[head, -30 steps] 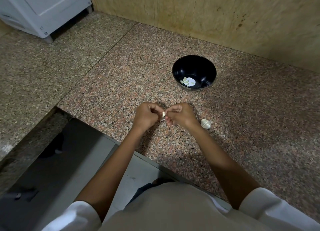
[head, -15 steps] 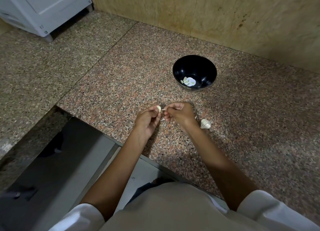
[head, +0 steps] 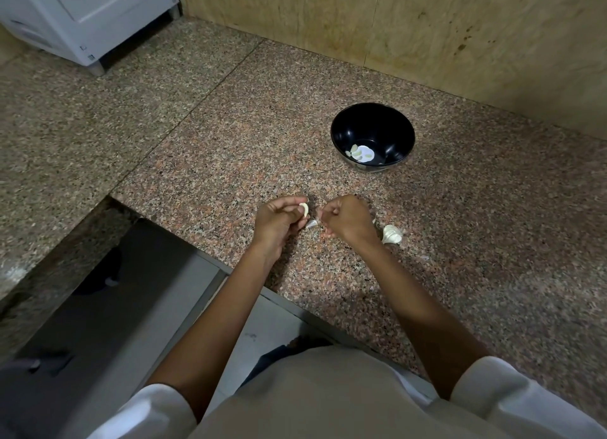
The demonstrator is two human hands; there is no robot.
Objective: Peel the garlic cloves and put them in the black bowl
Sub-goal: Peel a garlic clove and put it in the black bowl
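My left hand [head: 277, 223] pinches a pale peeled garlic clove [head: 304, 209] between thumb and fingers, just above the granite counter. My right hand [head: 348, 220] is beside it, fingers curled, pinching a thin white scrap of garlic skin [head: 312, 223] at its fingertips. A short gap separates the two hands. The black bowl [head: 372, 123] stands farther back and to the right, with a few peeled cloves [head: 361, 152] at its bottom. A piece of unpeeled garlic [head: 391, 234] lies on the counter just right of my right wrist.
The granite counter [head: 476, 241] ends in a metal front edge [head: 295, 310] close to my body, with a drop to the floor at the left. A wooden wall panel [head: 427, 27] runs behind the bowl. A white appliance [head: 85, 14] stands at the far left.
My hands, joined on the clove a second ago, have drawn apart. The clove stays in the left hand; the skin has come away with the right.
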